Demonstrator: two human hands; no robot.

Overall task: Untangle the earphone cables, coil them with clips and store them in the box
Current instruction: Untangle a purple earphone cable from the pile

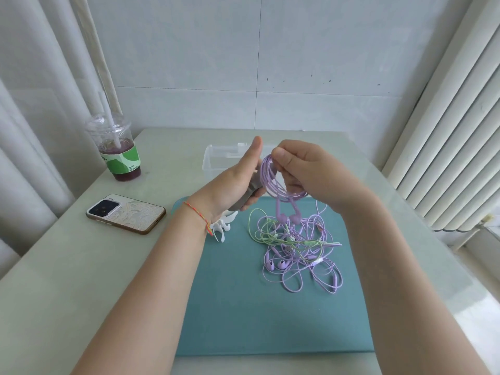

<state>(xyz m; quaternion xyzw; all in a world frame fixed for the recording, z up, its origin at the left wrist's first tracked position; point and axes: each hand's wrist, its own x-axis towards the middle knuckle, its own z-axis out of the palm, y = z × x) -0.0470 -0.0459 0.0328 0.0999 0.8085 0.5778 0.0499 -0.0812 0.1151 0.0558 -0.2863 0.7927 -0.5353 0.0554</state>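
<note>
1. Pale green table (pixel 81 266): carries everything in view and stands against a tiled wall.
2. Teal rectangular mat (pixel 230 307): one, laid at the table's middle towards the near edge, apparently as the working surface.
3. Clear plastic storage box (pixel 216 161): one, open, just beyond the mat's far edge, partly hidden by the hands; placed within reach for stowing, in my judgement.
4. Tangled heap of lilac and green earphone cables (pixel 297 253): on the mat's right half. At least two lilac sets and one green; exact count cannot be told.
5. Smartphone in patterned case (pixel 125 213): one, face down, near the table's left edge.
6. Plastic cup of purple drink with straw (pixel 119 155): one, at the far left corner.
7. Left hand (pixel 238 180): fingers straight, thumb up, serving as a former for winding; a grey object against the palm is unidentifiable.
8. Right hand (pixel 300 169): pinches the coiled lilac earphone cable (pixel 273 182) above the mat's far edge, two earbuds dangling.
9. White plastic cable clips (pixel 221 226): small cluster at the mat's far left corner; count unclear.
</note>
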